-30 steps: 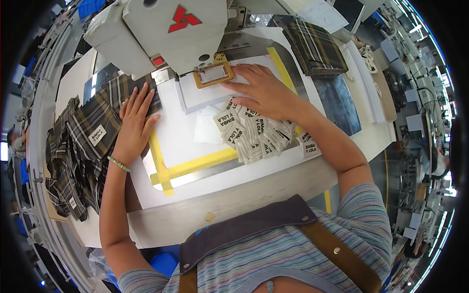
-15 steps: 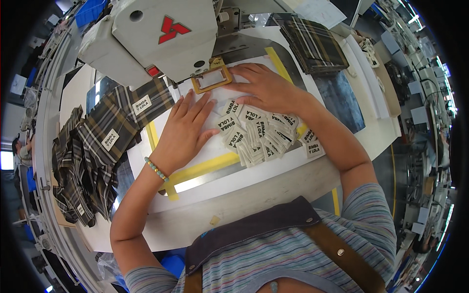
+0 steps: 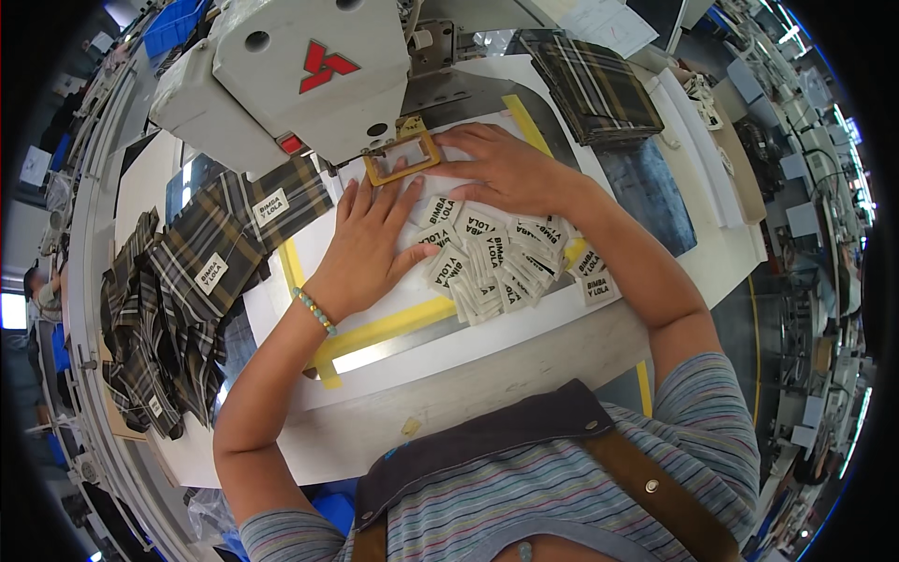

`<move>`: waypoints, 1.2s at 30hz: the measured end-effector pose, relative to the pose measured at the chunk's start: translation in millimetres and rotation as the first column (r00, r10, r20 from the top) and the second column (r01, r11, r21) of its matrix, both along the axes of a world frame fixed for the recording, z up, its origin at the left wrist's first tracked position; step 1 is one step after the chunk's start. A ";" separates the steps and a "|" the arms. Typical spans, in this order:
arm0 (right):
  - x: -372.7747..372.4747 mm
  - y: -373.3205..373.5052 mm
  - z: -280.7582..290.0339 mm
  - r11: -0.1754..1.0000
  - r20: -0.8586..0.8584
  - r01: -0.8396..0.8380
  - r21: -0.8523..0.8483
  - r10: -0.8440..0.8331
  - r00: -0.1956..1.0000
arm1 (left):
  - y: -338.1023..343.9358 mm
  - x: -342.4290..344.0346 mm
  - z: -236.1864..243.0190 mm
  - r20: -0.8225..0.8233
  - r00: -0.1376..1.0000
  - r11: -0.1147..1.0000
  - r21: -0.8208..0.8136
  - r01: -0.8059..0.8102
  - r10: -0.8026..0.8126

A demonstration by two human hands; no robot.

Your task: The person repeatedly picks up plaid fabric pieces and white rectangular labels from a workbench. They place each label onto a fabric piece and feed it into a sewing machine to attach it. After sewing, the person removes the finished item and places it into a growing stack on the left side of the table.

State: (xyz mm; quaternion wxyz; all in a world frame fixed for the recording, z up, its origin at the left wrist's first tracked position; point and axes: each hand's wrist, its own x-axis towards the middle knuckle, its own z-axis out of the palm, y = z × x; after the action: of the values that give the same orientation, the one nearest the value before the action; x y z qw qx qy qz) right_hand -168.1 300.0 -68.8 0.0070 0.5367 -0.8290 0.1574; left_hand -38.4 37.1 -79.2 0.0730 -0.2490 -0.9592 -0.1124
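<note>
My left hand [image 3: 368, 239] lies flat with its fingers stretched toward a brass-coloured rectangular frame [image 3: 434, 148] under the head of a sewing machine [image 3: 281, 80]. Its fingertips reach the frame's near edge, and its thumb meets the left side of a heap of white fabric labels [image 3: 492, 258]. On the frame's right side rests my right hand [image 3: 510, 170], palm down, fingers extended to the left. Both hands are on a white sheet [image 3: 314, 239] edged with yellow tape [image 3: 412, 320]. Whether anything thin lies under the fingers cannot be seen.
Plaid fabric [image 3: 201, 239] with white labels on it spreads at the left, partly hanging in folds. A folded plaid stack [image 3: 599, 89] sits at the far right. Two labels [image 3: 596, 287] lie beside my right forearm. A cardboard box [image 3: 740, 155] stands at the right edge.
My left hand has slid slightly up and right, its fingers nearer the frame and its thumb now at the labels. My right hand has barely moved.
</note>
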 end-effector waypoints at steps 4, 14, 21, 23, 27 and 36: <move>1.3 6.8 8.6 0.998 -0.009 0.048 -0.048 -0.049 0.999 | 4.4 0.6 -0.2 0.017 0.999 1.000 0.007 -0.027 0.027; -21.0 121.3 81.1 0.889 -0.269 0.445 -0.108 -0.458 0.848 | 6.9 27.5 6.1 0.043 0.999 0.998 0.068 0.001 -0.004; -32.8 148.6 51.4 0.816 -0.331 0.569 -0.105 -0.568 0.753 | 25.7 34.7 9.8 0.134 0.971 0.962 0.218 0.167 -0.199; -32.6 146.4 48.4 0.823 -0.340 0.552 -0.133 -0.561 0.754 | 26.6 35.7 10.5 0.131 0.966 0.956 0.221 0.191 -0.223; -34.0 140.9 49.0 0.807 -0.379 0.558 -0.193 -0.586 0.716 | 22.7 40.9 16.3 0.068 0.980 0.952 0.259 0.165 -0.188; -31.2 126.5 83.5 0.738 -0.350 0.675 -0.012 -0.636 0.688 | 31.3 37.0 43.8 -0.111 0.968 0.901 0.354 0.250 -0.225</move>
State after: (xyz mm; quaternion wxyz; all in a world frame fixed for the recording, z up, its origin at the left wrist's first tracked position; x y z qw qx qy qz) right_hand -199.3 426.5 14.8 0.1702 0.2226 -0.9599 0.0028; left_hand -1.4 68.4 -35.4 0.1359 -0.3496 -0.8810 -0.2883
